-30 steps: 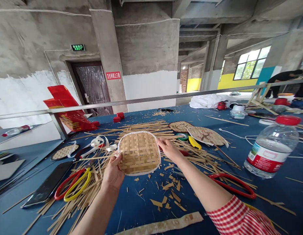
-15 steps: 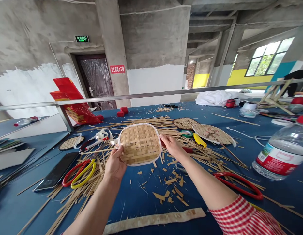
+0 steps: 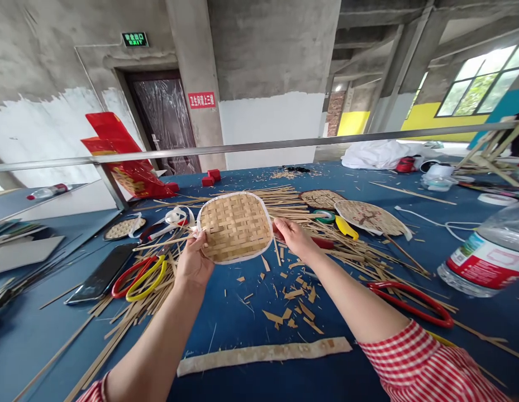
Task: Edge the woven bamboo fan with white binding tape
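A woven bamboo fan panel point(image 3: 236, 226) with a white band around its edge is held up above the table, its flat face toward me. My left hand point(image 3: 195, 261) is closed on its left edge, thumb in front. A thin bamboo stick point(image 3: 163, 243) runs out leftward from that hand; whether it joins the panel is hidden by my fingers. My right hand point(image 3: 296, 239) pinches at the right edge, fingertips partly hidden. White ribbon point(image 3: 175, 216) lies behind my left hand. Red-and-yellow scissors point(image 3: 141, 277) rest on bamboo strips point(image 3: 129, 312) to the left.
Two decorated fans point(image 3: 370, 216) point(image 3: 322, 198), green tape point(image 3: 324, 216) and a yellow tool handle point(image 3: 346, 228) lie beyond my right hand. A water bottle point(image 3: 487, 251) and red handles point(image 3: 410, 301) are at right. A phone point(image 3: 100, 274), bamboo scraps point(image 3: 295, 304) and a pale strip point(image 3: 265, 356) lie nearer.
My view has tipped down slightly, so the surroundings sit higher in it. The fan panel is turned a little and has shifted slightly left; both hands keep their places on its edges.
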Action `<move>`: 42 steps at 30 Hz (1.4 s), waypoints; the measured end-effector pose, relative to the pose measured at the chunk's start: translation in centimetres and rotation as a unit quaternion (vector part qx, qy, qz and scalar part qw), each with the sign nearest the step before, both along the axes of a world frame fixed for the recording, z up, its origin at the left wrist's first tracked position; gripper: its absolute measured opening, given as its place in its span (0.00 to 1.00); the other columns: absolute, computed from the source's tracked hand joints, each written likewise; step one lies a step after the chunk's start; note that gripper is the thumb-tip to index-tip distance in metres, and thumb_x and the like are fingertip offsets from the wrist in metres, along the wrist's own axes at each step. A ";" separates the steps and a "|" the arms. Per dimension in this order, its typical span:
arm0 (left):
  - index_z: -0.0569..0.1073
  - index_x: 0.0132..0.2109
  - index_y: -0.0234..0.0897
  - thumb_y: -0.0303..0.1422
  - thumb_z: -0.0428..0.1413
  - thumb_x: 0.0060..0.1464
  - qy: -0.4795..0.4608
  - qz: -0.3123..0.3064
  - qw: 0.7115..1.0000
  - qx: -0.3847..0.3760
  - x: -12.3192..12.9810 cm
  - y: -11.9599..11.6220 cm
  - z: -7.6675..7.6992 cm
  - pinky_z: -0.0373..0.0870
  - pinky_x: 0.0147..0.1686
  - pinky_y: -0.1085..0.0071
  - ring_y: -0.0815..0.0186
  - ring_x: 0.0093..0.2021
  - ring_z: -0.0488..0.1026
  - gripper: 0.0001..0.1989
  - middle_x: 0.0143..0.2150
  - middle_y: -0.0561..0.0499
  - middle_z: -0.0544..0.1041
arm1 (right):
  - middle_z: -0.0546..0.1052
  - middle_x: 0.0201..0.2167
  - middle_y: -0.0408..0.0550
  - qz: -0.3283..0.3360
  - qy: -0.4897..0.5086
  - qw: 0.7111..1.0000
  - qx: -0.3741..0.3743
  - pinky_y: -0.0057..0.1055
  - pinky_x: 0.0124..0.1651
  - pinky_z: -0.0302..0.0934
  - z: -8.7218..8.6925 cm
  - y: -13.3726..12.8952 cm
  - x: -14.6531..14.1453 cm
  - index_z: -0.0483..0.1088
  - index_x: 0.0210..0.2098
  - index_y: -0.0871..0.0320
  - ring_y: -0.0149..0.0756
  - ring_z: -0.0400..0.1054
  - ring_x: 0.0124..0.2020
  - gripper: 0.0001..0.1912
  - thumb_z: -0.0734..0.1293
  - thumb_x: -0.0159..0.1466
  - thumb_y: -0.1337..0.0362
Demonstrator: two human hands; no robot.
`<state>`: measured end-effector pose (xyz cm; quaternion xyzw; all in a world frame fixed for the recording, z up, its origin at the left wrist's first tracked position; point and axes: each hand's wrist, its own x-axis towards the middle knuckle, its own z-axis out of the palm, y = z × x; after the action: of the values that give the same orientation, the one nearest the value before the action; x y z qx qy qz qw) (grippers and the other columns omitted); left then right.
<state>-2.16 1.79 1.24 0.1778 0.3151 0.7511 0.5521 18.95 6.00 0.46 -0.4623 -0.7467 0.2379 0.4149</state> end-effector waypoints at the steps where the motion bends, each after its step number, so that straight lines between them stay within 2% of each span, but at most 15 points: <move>1: 0.68 0.33 0.33 0.20 0.47 0.50 0.000 0.003 1.000 0.003 0.0 0.0 0.0 0.72 0.26 0.73 0.69 0.27 0.73 0.07 0.28 0.52 0.74 | 0.60 0.17 0.39 0.006 -0.001 1.000 0.004 0.26 0.25 0.48 0.0 -0.1 -0.1 0.58 0.22 0.56 0.30 0.56 0.20 0.20 0.49 0.61 0.51; 6: 0.67 0.32 0.34 0.21 0.46 0.51 -0.006 0.006 1.000 0.015 0.3 -0.1 0.0 0.72 0.29 0.74 0.70 0.28 0.73 0.07 0.29 0.52 0.74 | 0.57 0.16 0.38 -0.002 0.003 1.000 0.020 0.26 0.26 0.46 -0.3 -0.5 -1.2 0.55 0.20 0.56 0.29 0.52 0.20 0.16 0.53 0.60 0.54; 10: 0.66 0.32 0.34 0.21 0.46 0.52 -0.005 0.013 1.000 -0.003 0.3 -0.1 0.0 0.72 0.27 0.73 0.70 0.27 0.73 0.07 0.29 0.53 0.74 | 0.56 0.15 0.38 -0.013 0.023 1.000 0.005 0.26 0.24 0.44 -0.7 -0.5 -1.6 0.55 0.19 0.56 0.29 0.52 0.19 0.17 0.53 0.59 0.54; 14: 0.67 0.32 0.34 0.21 0.46 0.51 -0.005 0.006 1.000 0.016 -0.3 0.1 0.2 0.71 0.27 0.73 0.70 0.27 0.73 0.07 0.28 0.52 0.74 | 0.58 0.16 0.38 0.037 0.044 0.998 -0.031 0.26 0.24 0.48 -0.6 -0.4 -1.3 0.55 0.19 0.56 0.28 0.54 0.19 0.20 0.50 0.61 0.51; 17: 0.67 0.33 0.35 0.21 0.46 0.51 -0.011 0.013 1.000 0.023 -0.5 0.2 0.3 0.71 0.27 0.74 0.70 0.26 0.72 0.07 0.27 0.53 0.73 | 0.61 0.17 0.39 0.076 0.048 0.995 -0.049 0.26 0.26 0.49 -0.5 -0.5 -1.2 0.57 0.19 0.57 0.29 0.56 0.20 0.21 0.50 0.61 0.51; 25: 0.66 0.34 0.36 0.22 0.49 0.50 -0.040 0.029 0.999 0.023 0.0 -0.1 0.2 0.69 0.28 0.76 0.72 0.27 0.72 0.05 0.28 0.54 0.73 | 0.55 0.16 0.37 0.065 0.093 0.992 -0.050 0.27 0.25 0.45 -1.1 -0.5 -1.7 0.56 0.19 0.57 0.27 0.49 0.19 0.18 0.57 0.59 0.53; 32: 0.66 0.33 0.37 0.23 0.50 0.49 -0.035 0.031 0.998 0.036 0.0 -0.4 0.6 0.69 0.28 0.75 0.72 0.27 0.71 0.05 0.28 0.56 0.72 | 0.66 0.18 0.41 0.123 0.131 0.975 -0.130 0.27 0.27 0.53 -0.9 -0.4 -1.3 0.63 0.20 0.58 0.29 0.59 0.22 0.18 0.60 0.55 0.50; 38: 0.66 0.33 0.37 0.23 0.51 0.48 -0.021 0.030 0.998 0.050 0.1 -0.4 0.4 0.70 0.31 0.74 0.71 0.29 0.72 0.05 0.30 0.55 0.73 | 0.64 0.15 0.39 0.099 0.147 0.976 -0.125 0.27 0.27 0.51 -1.0 -0.4 -1.5 0.64 0.17 0.59 0.27 0.57 0.20 0.17 0.63 0.53 0.52; 42: 0.66 0.33 0.37 0.23 0.50 0.49 -0.011 0.028 0.998 0.047 -0.3 -0.3 0.5 0.70 0.31 0.73 0.70 0.30 0.72 0.05 0.29 0.55 0.73 | 0.68 0.18 0.40 0.118 0.159 0.967 -0.158 0.27 0.28 0.54 -0.8 -0.5 -1.4 0.66 0.21 0.59 0.28 0.60 0.21 0.17 0.61 0.54 0.51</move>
<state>-2.49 1.54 1.71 0.1865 0.2780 0.7822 0.5253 17.57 5.55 -0.36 -0.3871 -0.6730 0.4706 0.4191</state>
